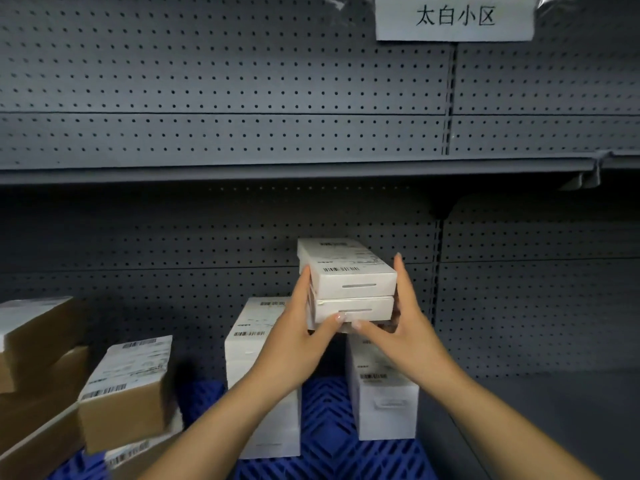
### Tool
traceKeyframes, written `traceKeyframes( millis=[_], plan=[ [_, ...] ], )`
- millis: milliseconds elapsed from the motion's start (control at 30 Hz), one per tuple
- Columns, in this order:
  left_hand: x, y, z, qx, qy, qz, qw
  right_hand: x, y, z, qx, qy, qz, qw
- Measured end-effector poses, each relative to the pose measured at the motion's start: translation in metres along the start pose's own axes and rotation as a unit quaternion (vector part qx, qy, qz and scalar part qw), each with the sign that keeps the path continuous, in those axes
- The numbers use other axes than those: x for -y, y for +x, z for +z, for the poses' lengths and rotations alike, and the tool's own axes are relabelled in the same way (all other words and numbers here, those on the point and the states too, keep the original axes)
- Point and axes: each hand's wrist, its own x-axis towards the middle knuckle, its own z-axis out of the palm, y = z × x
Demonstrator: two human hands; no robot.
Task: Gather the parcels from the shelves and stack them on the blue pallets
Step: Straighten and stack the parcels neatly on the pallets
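Note:
Two flat white parcels with barcode labels, an upper one [346,268] on a lower one [353,308], are held between both hands in front of the grey pegboard shelving. My left hand [298,327] grips their left side, thumb under the front edge. My right hand [405,323] grips the right side, fingers straight up along it, thumb under the front. Below lies the blue pallet [329,427]. On it stand two tall white parcels, one on the left [252,344] and one on the right [381,393].
Brown cardboard parcels with white labels are stacked at the lower left [121,393] and far left [38,341]. A grey shelf board [277,168] runs across above the hands. A paper sign [453,17] hangs at the top. Grey floor [554,427] lies right of the pallet.

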Motion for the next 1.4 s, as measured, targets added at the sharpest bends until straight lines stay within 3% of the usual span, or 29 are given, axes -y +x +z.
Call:
traceKeyframes(
  millis=[333,633,933,1400],
  plan=[
    [0.043,-0.001,0.079,0.051,-0.007,-0.071,0.996,-0.071,-0.018,-0.046,0.023,-0.031,0.079,0.996],
    [0.068,-0.003,0.103,0.038,-0.004,-0.108,0.993,-0.126,-0.022,-0.055,0.015,-0.115,0.109,0.987],
    [0.088,0.007,0.100,0.032,-0.025,-0.144,0.989,-0.136,-0.016,-0.055,0.017,-0.092,0.121,0.988],
    [0.080,-0.013,0.091,0.026,0.075,-0.131,0.988,-0.132,-0.031,-0.046,0.027,-0.048,0.119,0.991]
  ],
)
